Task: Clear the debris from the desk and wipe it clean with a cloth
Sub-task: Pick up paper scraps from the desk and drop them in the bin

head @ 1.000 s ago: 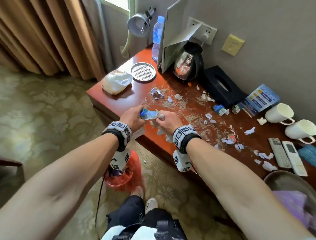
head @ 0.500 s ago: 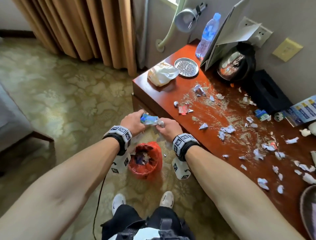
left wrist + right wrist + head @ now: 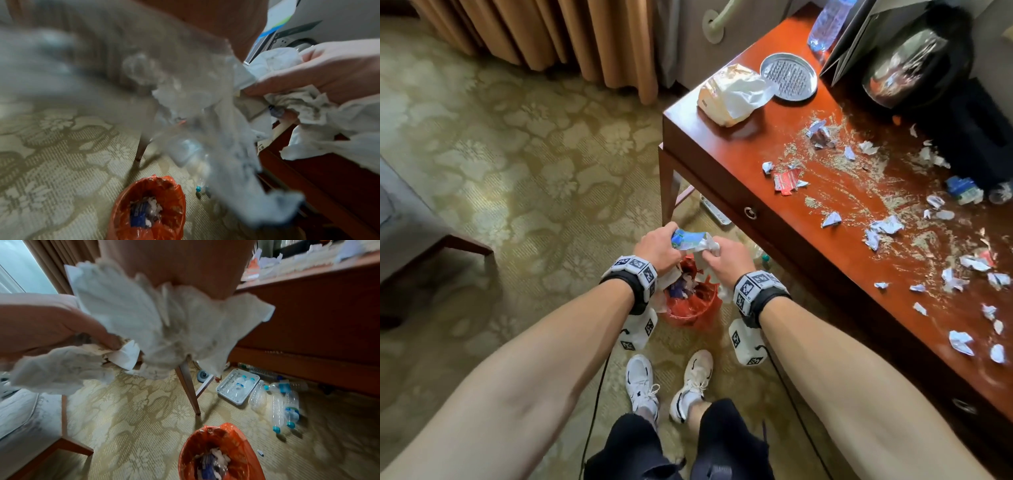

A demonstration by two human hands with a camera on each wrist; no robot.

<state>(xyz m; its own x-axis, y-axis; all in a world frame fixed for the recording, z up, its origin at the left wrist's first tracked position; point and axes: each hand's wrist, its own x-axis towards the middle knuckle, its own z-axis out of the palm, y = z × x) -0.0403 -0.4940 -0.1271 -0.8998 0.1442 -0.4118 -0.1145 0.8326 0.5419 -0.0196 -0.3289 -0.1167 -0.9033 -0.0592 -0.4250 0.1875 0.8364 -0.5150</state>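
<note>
Both hands have moved off the counter (image 3: 722, 137) to above the bin (image 3: 690, 305); left hand (image 3: 659, 248) and right hand (image 3: 726, 260) grip the wrapper (image 3: 688, 238) and cloth (image 3: 156, 331).

- Below my hands the orange-lined bin (image 3: 690, 305) stands open-mouthed on the carpet; I see nothing between them and its rim.
- To the right, the desk (image 3: 739, 150) edge and its leg (image 3: 189, 391) close off that side.
- Far right on the floor, empty bottles (image 3: 285, 408) and a white basket (image 3: 236, 387) fill the space under the desk.
- To the left, bare carpet (image 3: 517, 171) lies open as far as a chair (image 3: 431, 240).
</note>
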